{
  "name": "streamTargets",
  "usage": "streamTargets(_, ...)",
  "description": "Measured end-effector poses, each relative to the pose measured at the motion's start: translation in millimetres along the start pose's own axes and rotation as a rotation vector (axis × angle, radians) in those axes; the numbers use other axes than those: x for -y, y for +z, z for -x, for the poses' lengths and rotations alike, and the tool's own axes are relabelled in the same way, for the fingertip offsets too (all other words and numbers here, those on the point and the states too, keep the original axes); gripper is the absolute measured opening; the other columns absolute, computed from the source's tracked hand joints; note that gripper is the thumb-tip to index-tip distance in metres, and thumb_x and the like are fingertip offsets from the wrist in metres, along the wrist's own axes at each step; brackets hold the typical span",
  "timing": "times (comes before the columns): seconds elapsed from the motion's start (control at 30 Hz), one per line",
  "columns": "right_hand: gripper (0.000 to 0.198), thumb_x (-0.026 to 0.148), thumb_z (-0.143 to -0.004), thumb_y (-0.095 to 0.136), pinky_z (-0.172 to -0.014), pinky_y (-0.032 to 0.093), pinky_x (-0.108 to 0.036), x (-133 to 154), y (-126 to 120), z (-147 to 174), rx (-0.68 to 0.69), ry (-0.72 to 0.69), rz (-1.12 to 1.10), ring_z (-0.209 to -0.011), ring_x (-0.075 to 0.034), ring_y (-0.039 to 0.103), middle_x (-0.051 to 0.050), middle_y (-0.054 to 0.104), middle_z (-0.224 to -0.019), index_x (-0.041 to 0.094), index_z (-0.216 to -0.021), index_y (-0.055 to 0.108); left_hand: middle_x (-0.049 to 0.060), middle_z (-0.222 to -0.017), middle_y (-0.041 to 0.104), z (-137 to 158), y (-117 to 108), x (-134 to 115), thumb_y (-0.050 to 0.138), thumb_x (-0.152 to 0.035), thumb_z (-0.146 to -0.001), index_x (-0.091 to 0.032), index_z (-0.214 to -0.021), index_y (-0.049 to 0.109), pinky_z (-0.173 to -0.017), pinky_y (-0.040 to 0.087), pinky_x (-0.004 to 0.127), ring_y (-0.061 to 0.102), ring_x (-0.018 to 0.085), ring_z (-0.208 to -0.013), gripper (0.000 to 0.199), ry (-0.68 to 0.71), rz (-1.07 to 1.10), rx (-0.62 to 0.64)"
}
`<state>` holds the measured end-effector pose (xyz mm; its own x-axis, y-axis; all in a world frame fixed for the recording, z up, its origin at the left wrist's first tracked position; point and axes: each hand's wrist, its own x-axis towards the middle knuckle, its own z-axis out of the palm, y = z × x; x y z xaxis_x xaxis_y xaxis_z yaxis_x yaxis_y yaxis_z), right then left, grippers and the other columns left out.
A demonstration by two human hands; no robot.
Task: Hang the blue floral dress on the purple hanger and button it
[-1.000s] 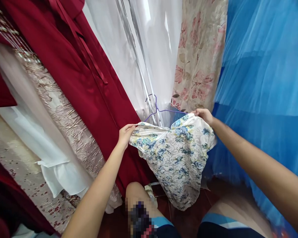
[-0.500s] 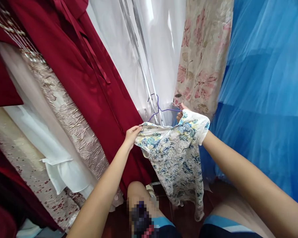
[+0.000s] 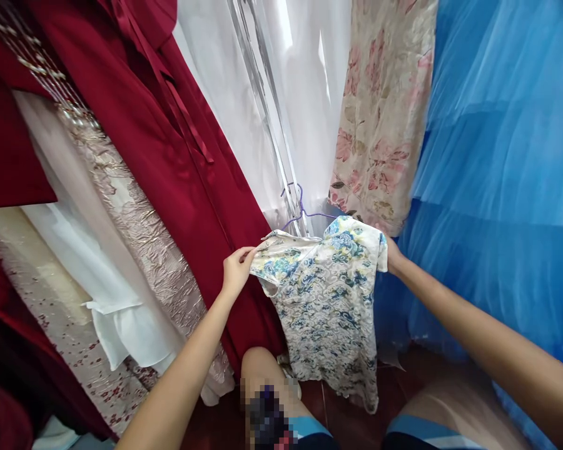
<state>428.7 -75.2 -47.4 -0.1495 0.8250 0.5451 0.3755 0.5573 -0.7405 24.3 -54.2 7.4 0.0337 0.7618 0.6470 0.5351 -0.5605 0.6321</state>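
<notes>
A short-sleeved blouse (image 3: pixel 331 306) with a blue and yellow floral print hangs in front of me on a thin purple wire hanger (image 3: pixel 303 214). The hanger's hook is at a metal pole (image 3: pixel 279 147). My left hand (image 3: pixel 237 269) is closed, pinching the edge of the left sleeve between thumb and fingers. At the opposite sleeve, my right hand (image 3: pixel 392 255) grips the cloth near the cuff; most of its fingers are hidden behind the fabric. Between my hands the blouse is spread out, its lower hem hanging loose above the floor.
Dark red gowns (image 3: pixel 206 206) and a pale brocade dress (image 3: pixel 154 250) hang on the left. Behind the pole is white fabric (image 3: pixel 309 81). A beige dress with pink flowers (image 3: pixel 380 112) and a blue tulle gown (image 3: pixel 488 187) hang on the right. Reddish floor (image 3: pixel 314 400) shows below.
My right hand has moved from beside the hanger back out to the sleeve's end. My left hand has shifted slightly left and down, still pinching its sleeve. The blouse hangs flatter and wider.
</notes>
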Motion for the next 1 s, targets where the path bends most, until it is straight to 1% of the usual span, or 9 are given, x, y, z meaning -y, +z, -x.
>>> streamTargets(0.1, 0.071, 0.069, -0.097, 0.019, -0.076, 0.058, -0.039, 1, -13, 12, -0.191, 0.131, -0.21, -0.092, -0.028, 0.071, -0.009, 0.075, -0.103, 0.021, -0.126, 0.062, 0.007, -0.102, 0.073, 14, -1, 3, 0.061, -0.044, -0.086, -0.022, -0.097, 0.075, -0.089, 0.045, 0.031, 0.065, 0.024, -0.095, 0.028, 0.042, -0.041, -0.059)
streamTargets(0.23, 0.053, 0.068, -0.082, 0.06, -0.075, 0.057, -0.031, 16, -23, 17, -0.325, 0.213, -0.361, -0.086, -0.025, 0.071, -0.004, 0.077, -0.092, 0.019, -0.095, 0.072, 0.006, -0.084, 0.071, 16, 9, 7, 0.064, -0.05, -0.08, -0.021, -0.088, 0.071, -0.075, 0.047, 0.029, 0.064, 0.023, -0.083, 0.031, -0.152, 0.145, -0.177)
streamTargets(0.33, 0.046, 0.065, -0.08, 0.065, -0.058, 0.054, -0.024, 30, -29, 10, -0.415, 0.165, -0.324, -0.069, -0.019, 0.069, -0.002, 0.075, -0.078, 0.019, -0.079, 0.068, 0.007, -0.072, 0.068, 8, 20, 11, 0.068, -0.056, -0.072, -0.018, -0.079, 0.068, -0.064, 0.049, 0.031, 0.064, 0.023, -0.07, 0.039, -0.3, 0.315, -0.145)
streamTargets(0.43, 0.051, 0.07, -0.081, 0.06, -0.028, 0.035, -0.022, 40, -36, 1, -0.418, 0.266, -0.317, -0.033, -0.013, 0.052, 0.001, 0.063, -0.051, 0.02, -0.069, 0.061, 0.01, -0.064, 0.067, 3, 26, 12, 0.074, -0.058, -0.064, -0.015, -0.071, 0.067, -0.057, 0.05, 0.036, 0.063, 0.024, -0.06, 0.044, -0.379, 0.401, -0.089)
streamTargets(0.57, 0.053, 0.072, -0.078, 0.061, -0.017, 0.019, -0.024, 45, -36, -5, -0.414, 0.392, -0.359, -0.019, -0.013, 0.038, 0.003, 0.053, -0.038, 0.021, -0.066, 0.058, 0.009, -0.071, 0.07, 9, 30, -1, 0.067, -0.066, -0.072, -0.016, -0.078, 0.067, -0.058, 0.052, 0.034, 0.066, 0.023, -0.064, 0.05, -0.396, 0.5, -0.143)
streamTargets(0.67, 0.046, 0.066, -0.074, 0.069, -0.025, 0.036, -0.025, 47, -33, -13, -0.578, 0.342, -0.54, -0.031, -0.015, 0.051, 0.001, 0.058, -0.044, 0.022, -0.069, 0.057, 0.006, -0.082, 0.072, 16, 34, -23, 0.076, -0.056, -0.07, -0.017, -0.085, 0.071, -0.065, 0.053, 0.03, 0.067, 0.02, -0.073, 0.043, -0.321, 0.529, -0.193)
streamTargets(0.77, 0.044, 0.065, -0.074, 0.069, -0.051, 0.057, -0.033, 50, -36, -27, -0.644, 0.279, -0.663, -0.061, -0.025, 0.07, -0.005, 0.07, -0.061, 0.022, -0.08, 0.06, 0.006, -0.086, 0.074, 11, 35, -47, 0.083, -0.046, -0.066, -0.016, -0.086, 0.074, -0.068, 0.052, 0.029, 0.067, 0.021, -0.077, 0.038, -0.25, 0.504, -0.197)
streamTargets(0.87, 0.042, 0.064, -0.08, 0.059, -0.071, 0.06, -0.043, 53, -46, -40, -0.6, 0.32, -0.675, -0.084, -0.032, 0.072, -0.008, 0.073, -0.071, 0.023, -0.085, 0.061, 0.007, -0.087, 0.074, -7, 36, -64, 0.081, -0.045, -0.068, -0.015, -0.087, 0.075, -0.07, 0.052, 0.03, 0.067, 0.021, -0.078, 0.036, -0.191, 0.478, -0.206)
streamTargets(1.0, 0.028, 0.051, -0.088, 0.048, -0.077, 0.059, -0.043, 64, -55, -42, -0.645, 0.36, -0.765, -0.09, -0.031, 0.071, -0.008, 0.071, -0.071, 0.026, -0.081, 0.059, 0.008, -0.087, 0.074, -34, 36, -77, 0.076, -0.044, -0.075, -0.014, -0.086, 0.076, -0.074, 0.049, 0.03, 0.066, 0.022, -0.082, 0.032, -0.001, 0.289, -0.134)
